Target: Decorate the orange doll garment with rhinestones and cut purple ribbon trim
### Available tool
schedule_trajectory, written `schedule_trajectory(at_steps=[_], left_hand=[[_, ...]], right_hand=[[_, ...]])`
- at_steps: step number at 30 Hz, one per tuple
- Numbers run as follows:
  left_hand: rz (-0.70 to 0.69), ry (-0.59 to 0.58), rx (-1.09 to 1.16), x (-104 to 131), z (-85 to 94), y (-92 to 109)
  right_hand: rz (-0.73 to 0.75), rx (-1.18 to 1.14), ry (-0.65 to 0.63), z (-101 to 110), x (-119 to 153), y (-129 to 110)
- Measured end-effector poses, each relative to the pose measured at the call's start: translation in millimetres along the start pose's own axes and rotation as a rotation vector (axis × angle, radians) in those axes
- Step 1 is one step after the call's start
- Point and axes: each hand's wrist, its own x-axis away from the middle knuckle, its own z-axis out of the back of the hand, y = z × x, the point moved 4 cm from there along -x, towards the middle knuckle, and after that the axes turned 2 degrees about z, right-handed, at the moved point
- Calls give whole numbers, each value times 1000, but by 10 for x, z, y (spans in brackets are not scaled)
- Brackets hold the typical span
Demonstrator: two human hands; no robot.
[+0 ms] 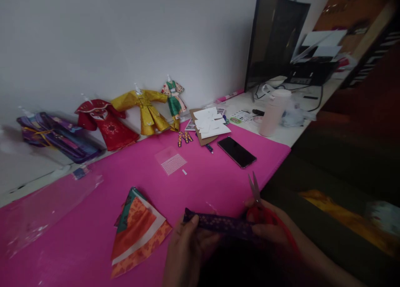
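Observation:
A dark purple patterned strip of fabric (221, 222) stretches between my two hands near the front edge of the table. My left hand (186, 245) pinches one end, thumb on top. In my right hand (271, 228) are red-handled scissors (254, 189), blades pointing up and slightly parted, and its thumb also presses the other end of the strip. Shadow hides the lower parts of both hands. To the left lies a folded orange and green fabric piece (139, 228) with a white band, flat on the pink mat (200, 187).
Doll outfits, among them a red dress (106, 124) and a yellow robe (150, 112), lean on the wall. A phone (236, 151), white papers (211, 122), a bead sheet (173, 164) and a plastic bag (50, 207) lie around. A pale bottle (275, 114) stands near a monitor (275, 32).

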Motion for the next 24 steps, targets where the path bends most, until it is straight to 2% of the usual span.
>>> schedule_trajectory(at_steps=[5,9,13,15,19,21,22,24], left_hand=[[-98,159,-123,1,199,77],[-101,167,-229,27,294,91],[-148,160,-331,53,286,149],[-217,199,-442,86,248,237],[-507,376,-663,261,172,422],[-490,303,-645,328,147,306],[-401,210,-613,339,135,166],[-137,-5,-551,345,99,-232]], right_hand=[[2,-12,12,-14,2,-16],[5,29,29,1,18,-62],[-10,100,57,25,4,-62],[-19,152,97,42,-33,-22],[-49,224,124,45,-92,82],[-55,238,105,29,-89,99],[-62,241,98,20,-79,97],[-78,247,87,2,-52,74]])
